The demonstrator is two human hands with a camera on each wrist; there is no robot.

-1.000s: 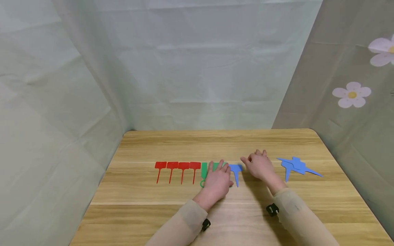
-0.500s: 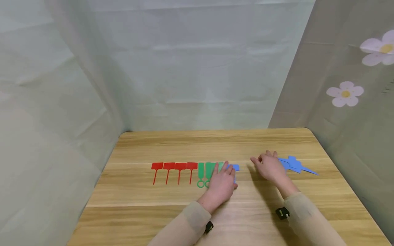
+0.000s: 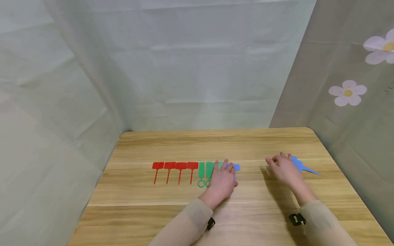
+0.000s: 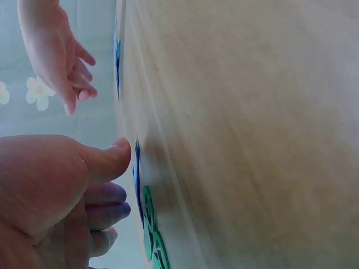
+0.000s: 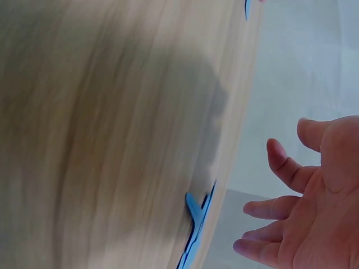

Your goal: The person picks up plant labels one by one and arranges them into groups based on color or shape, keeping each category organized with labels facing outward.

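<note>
Left hand sitting on the tag row, right hand hovering at the blue pile

Left hand point(image 3: 222, 180) lying flat, fingers straight, covering a blue tag point(image 3: 236, 167) beside green tags point(image 3: 205, 172); right hand point(image 3: 284, 168) hanging relaxed, holding nothing, over loose blue tags point(image 3: 303, 167) on the table point(image 3: 215, 143)

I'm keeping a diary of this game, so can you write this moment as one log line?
left hand: flat on row's blue plastic tag | right hand: open over loose blue plastic tags | row: red tags, green tags | wooden table

Soft, even, bright light; faint shadows under both forearms on the pale wooden worktop point(image 3: 172, 143). Head view sharp; both wrist views motion-blurred, grain smeared.
</note>
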